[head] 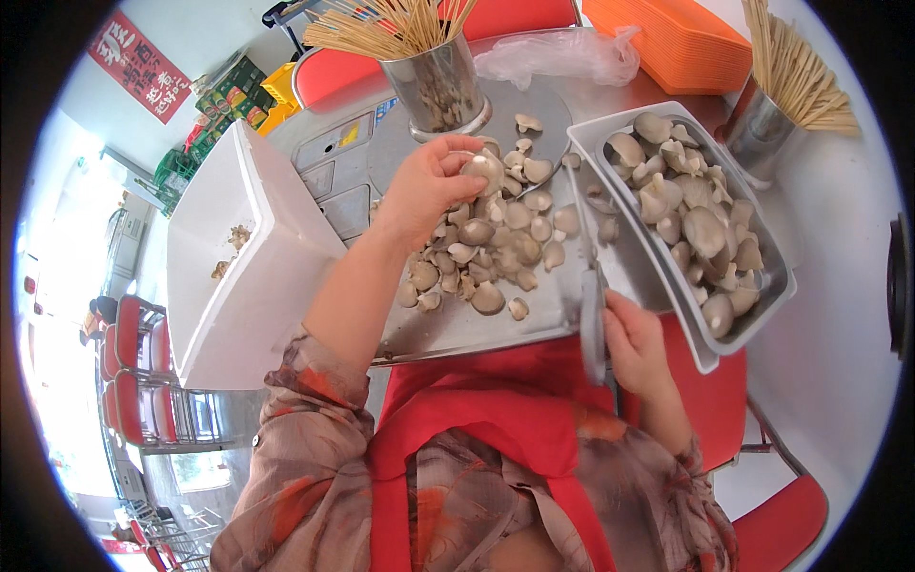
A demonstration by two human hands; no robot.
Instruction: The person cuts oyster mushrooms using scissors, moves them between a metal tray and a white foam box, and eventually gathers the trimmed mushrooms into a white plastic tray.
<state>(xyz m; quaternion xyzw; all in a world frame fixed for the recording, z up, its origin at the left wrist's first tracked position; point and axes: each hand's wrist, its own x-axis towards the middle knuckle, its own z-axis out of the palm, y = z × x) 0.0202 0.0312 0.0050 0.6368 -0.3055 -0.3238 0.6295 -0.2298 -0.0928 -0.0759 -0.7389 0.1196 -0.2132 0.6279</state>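
Note:
My left hand (pixel 436 179) pinches a grey-brown oyster mushroom (pixel 486 171) between thumb and fingers, above the far side of a loose heap of oyster mushrooms (pixel 493 250). The heap lies on a metal tabletop (pixel 457 332). To the right, my right hand (pixel 636 343) grips what looks like a pair of grey-handled scissors (pixel 592 322), blurred, with the blades pointing away from me beside the heap. Right of them a metal tray (pixel 768 286) full of oyster mushrooms (pixel 704 229) sits in a white tray (pixel 679 314), tilted in view.
A white foam box (pixel 268 300) with mushroom scraps inside stands at the left. Metal canisters of wooden skewers stand at the back (pixel 443 86) and right (pixel 765 129). Behind are a clear plastic bag (pixel 561 57) and stacked orange trays (pixel 672 46). Red chairs (pixel 686 400) surround the table.

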